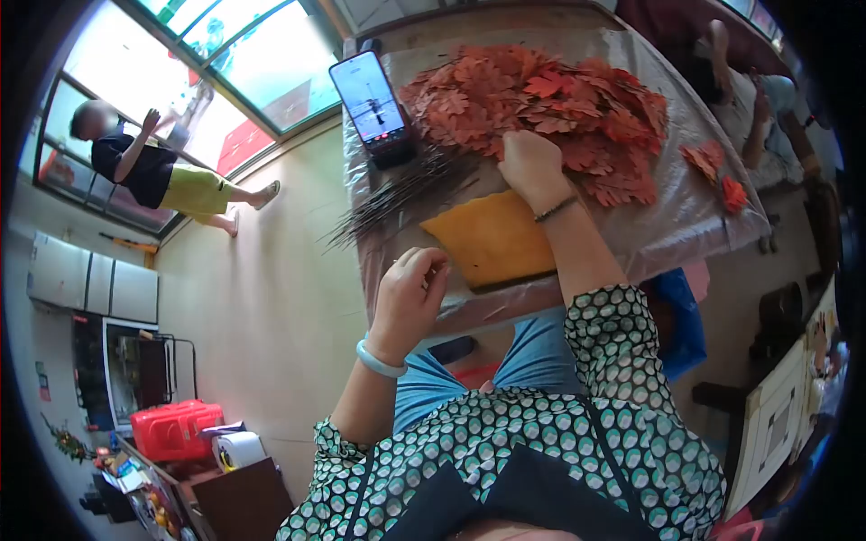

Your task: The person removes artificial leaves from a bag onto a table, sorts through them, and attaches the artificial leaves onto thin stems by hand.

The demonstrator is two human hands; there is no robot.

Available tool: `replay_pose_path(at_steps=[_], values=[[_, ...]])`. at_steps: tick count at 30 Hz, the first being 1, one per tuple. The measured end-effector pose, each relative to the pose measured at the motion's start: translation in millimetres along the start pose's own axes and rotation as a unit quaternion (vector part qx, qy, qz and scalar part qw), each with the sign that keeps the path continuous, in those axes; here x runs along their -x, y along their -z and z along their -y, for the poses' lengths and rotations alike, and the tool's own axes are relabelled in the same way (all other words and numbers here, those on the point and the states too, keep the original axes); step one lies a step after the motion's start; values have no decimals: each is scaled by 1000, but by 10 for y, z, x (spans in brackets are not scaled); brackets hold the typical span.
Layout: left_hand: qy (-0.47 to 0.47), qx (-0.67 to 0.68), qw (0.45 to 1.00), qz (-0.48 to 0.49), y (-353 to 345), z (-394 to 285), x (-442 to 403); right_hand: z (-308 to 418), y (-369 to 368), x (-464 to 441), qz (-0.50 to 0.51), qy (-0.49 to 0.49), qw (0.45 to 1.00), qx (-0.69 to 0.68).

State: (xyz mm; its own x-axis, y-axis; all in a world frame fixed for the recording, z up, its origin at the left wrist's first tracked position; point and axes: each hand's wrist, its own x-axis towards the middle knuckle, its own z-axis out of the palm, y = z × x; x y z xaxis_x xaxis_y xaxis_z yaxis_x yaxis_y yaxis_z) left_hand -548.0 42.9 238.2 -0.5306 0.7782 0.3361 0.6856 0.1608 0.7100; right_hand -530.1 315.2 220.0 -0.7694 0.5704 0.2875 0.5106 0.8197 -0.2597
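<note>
My left hand (412, 290), with a pale bangle at the wrist, is held over the near left edge of the table. Its fingers are curled in toward the thumb, and anything between them is too small to make out. My right hand (532, 164) is closed at the near edge of a heap of red-orange artificial leaves (487, 95); what its fingers grip is hidden. Below it lies a yellow-orange sheet or pad (496, 239). A bundle of thin dark stems (397, 198) is spread between the phone and my left hand.
A lit phone (367, 101) stands upright at the table's left side. Clear plastic (713, 212) covers the table, with a few loose leaves (704, 160) at the right. One person (135, 162) is at the left by the doorway; another (758, 108) sits at the right.
</note>
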Motion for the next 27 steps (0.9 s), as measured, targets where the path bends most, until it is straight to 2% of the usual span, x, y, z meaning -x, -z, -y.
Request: replay_pose_path(at_steps=[2,4,7,9,12,14,16,19,21,24,26,27], values=[[-4,-41,999,-14,34,146,-51,-157,-286,58,-43,8,999,-2],[-68,-92,993,-30,-116,298,-116,-379,-448,120,-82,36,996,-29],[-68,-163,983,-57,64,360,-169,-659,-487,233,-113,78,987,-86],[-48,-187,979,-62,289,346,-132,-569,-315,187,-83,56,992,-78],[38,-274,949,-152,827,614,362,-414,-162,157,2,-15,999,-47],[116,-331,915,-198,1260,783,992,-425,-156,171,8,-15,999,-49],[239,-381,862,-234,1719,917,1927,-428,-120,178,0,-4,999,-45],[462,-418,747,-233,2019,992,3559,-496,-210,146,0,-3,1000,-21],[604,-400,660,-199,1935,934,4572,-505,-223,146,8,5,1000,-5],[765,-311,552,-116,1510,767,5662,-521,-252,100,-6,10,1000,14],[817,-242,521,-45,1143,733,6021,-504,-281,99,-35,20,999,14],[826,-210,523,-5,950,754,6128,-488,-261,103,-58,29,998,8]])
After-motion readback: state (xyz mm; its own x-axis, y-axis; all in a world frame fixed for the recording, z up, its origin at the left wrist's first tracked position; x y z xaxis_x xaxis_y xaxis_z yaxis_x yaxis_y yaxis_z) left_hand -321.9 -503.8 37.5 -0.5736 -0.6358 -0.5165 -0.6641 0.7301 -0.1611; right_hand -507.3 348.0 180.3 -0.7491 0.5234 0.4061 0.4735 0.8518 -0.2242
